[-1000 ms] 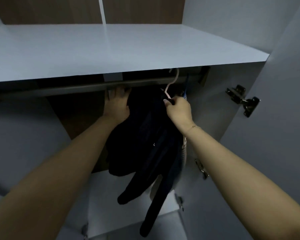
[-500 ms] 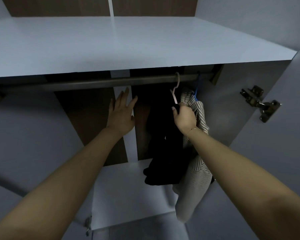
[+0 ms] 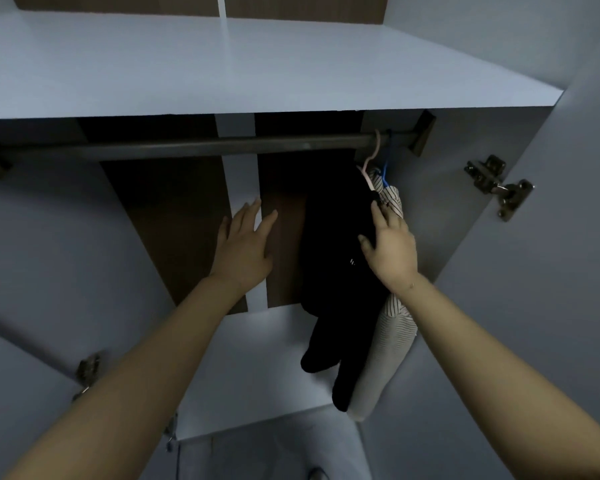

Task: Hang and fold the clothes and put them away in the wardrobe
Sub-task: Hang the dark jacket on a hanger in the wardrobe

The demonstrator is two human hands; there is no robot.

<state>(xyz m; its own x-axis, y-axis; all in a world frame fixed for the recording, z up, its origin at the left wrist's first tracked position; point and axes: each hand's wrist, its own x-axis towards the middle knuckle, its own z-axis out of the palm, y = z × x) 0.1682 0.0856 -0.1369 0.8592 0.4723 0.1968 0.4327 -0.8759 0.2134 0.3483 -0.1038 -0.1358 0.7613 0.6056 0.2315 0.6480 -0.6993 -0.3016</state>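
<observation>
Hands hovered inside the wardrobe (image 3: pixel 568 237): right hand (image 3: pixel 390 251) resting spread fingers (image 3: pixel 378 211) on the hung black garment (image 3: pixel 336 244), left hand (image 3: pixel 243 247) open in air, likely next fetching more clothes.

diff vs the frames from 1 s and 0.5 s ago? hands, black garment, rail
The black garment on its pink hanger slid right along the rail and now hangs against the striped shirt. The left hand let go of it and hovers open, apart from it. The right hand released the hanger neck; its fingers now rest on the garment. The hanger stayed hooked on the rail, the shirt on its blue hanger.
</observation>
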